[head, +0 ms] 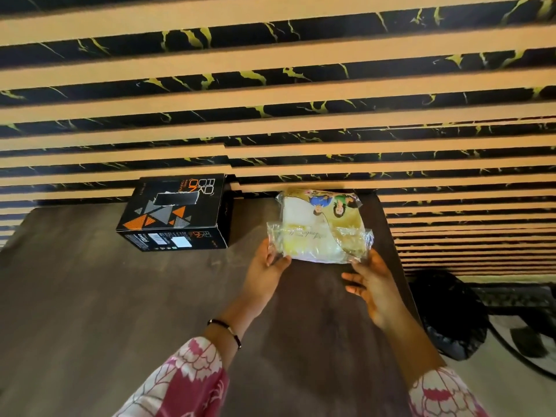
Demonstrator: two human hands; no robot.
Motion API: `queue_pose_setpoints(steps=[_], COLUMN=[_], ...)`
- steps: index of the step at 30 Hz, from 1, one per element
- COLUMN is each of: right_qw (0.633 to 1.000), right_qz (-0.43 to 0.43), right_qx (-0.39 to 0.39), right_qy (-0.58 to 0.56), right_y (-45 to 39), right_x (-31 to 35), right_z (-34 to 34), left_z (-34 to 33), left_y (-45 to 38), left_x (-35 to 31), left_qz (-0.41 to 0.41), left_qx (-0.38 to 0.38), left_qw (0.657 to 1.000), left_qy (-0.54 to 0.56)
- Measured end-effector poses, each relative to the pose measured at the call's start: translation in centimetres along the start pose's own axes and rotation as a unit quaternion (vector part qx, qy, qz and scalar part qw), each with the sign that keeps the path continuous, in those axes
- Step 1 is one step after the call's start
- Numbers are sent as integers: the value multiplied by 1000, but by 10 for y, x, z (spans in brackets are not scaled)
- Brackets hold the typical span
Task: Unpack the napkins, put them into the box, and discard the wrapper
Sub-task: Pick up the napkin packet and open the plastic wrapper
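Pack: Your napkin pack (320,227) sits at the far right of the worktop (90,296), close to the striped wall (270,85). It looks sealed, so I think the unpacking has not started yet.
Left hand: Your left hand (266,266) pinches the near left corner of the pack. The thumb and fingers close on the clear wrapper there.
Right hand: Your right hand (371,284) is at the near right corner. Its fingers are spread out and loose. The tips look like they touch the wrapper edge, but I cannot tell if they hold it.
Why held so: You have one hand at each near corner. I think this keeps the soft pack steady, so you can lift it or pull the wrapper open.
Which way the pack points: The pack lies flat. Its long side runs from you toward the wall. The end with the picture of people points to the wall. The clear, crinkly end points to you. The picture looks upside down from where you stand.
Box: The black box (177,212) is to the left of the pack, with a gap between them. It lies flat too. The slot on its top faces up, so napkins can go in from above.
Bin: A black bag (448,314) sits low on the right, past the worktop edge. I think it is a good place for the wrapper.
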State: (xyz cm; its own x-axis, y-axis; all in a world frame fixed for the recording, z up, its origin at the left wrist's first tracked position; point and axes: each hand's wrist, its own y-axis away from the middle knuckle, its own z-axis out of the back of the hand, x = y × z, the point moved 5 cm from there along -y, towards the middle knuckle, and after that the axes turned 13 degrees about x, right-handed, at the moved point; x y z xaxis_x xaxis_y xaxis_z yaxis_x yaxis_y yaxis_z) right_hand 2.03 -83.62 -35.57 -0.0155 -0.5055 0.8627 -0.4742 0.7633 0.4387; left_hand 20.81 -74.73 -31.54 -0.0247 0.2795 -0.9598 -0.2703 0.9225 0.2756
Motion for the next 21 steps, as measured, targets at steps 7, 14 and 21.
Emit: queue_pose_setpoints(steps=[7,14,21], right_qw=[999,997,996], right_qz=[-14,-43,-51], right_qx=[11,-1,-41], right_qy=[39,58,54], right_y=[63,146,206], right_x=[-34,-90,-148], right_z=[-24,-79,-127], left_z=[22,67,117], left_y=[61,156,234], left_x=[16,54,95], left_qz=[1,23,60], left_qx=[48,51,54], left_qw=[999,998,996], left_qy=[4,33,49])
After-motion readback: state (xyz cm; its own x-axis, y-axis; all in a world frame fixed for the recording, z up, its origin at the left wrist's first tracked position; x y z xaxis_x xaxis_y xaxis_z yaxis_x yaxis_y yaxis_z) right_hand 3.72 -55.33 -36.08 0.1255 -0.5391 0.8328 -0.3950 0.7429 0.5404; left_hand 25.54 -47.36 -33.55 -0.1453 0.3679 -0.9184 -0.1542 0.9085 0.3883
